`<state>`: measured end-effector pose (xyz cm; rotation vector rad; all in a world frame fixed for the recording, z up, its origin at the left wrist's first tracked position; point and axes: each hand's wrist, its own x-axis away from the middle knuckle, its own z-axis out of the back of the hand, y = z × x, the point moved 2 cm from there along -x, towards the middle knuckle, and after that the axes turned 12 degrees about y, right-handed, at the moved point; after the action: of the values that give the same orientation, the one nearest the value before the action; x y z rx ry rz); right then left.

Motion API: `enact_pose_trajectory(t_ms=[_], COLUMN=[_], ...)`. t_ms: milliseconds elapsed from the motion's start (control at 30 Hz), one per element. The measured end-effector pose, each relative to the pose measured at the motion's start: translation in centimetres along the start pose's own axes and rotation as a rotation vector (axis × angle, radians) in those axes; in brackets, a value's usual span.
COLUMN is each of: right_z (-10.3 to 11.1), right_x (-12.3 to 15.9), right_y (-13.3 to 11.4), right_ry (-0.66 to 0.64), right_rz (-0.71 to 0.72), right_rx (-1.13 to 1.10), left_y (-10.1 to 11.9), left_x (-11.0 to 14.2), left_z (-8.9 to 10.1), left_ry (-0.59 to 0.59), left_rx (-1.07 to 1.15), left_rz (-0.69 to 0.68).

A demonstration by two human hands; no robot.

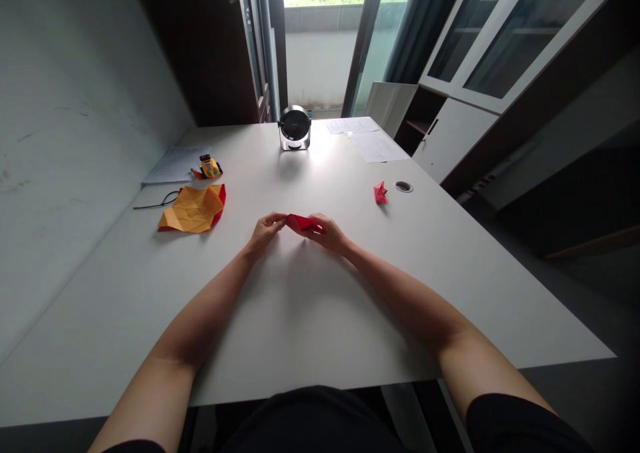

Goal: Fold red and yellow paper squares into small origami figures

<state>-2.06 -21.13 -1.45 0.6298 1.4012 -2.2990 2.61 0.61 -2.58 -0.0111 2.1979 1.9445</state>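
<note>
A folded piece of red paper (299,223) is held between my two hands, just above the middle of the white table. My left hand (270,231) pinches its left tip between thumb and fingers. Around the right end, my right hand (326,231) has its fingers closed on the paper, and part of the folds is hidden there. To the right lies a small red folded-paper figure (381,193). Off to the left rests a creased sheet of paper (194,210), orange on top with red showing at its edges.
A round black device on a silver stand (295,127) is at the table's far side. Behind the orange sheet are a yellow-and-black object (210,167), a black cord (159,204) and papers (175,165). More sheets (376,146) lie at the far right, near a round cable hole (403,187).
</note>
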Motion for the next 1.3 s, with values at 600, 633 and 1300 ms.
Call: enact_pose_trajectory(t_ms=[600, 633, 1300], right_z=[0.9, 0.9, 1.8], right_x=[-0.1, -0.1, -0.4], right_y=[-0.2, -0.1, 2.9], right_ry=[-0.215, -0.229, -0.023], right_rz=[0.380, 0.365, -0.025], right_rx=[0.674, 0.680, 0.239], left_y=[1.1, 1.1, 0.6], left_x=[0.6, 0.6, 0.7], left_z=[-0.3, -0.4, -0.6], left_ry=[-0.056, -0.076, -0.116], left_rx=[-0.462, -0.527, -0.743], left_rz=[-0.236, -0.266, -0.373])
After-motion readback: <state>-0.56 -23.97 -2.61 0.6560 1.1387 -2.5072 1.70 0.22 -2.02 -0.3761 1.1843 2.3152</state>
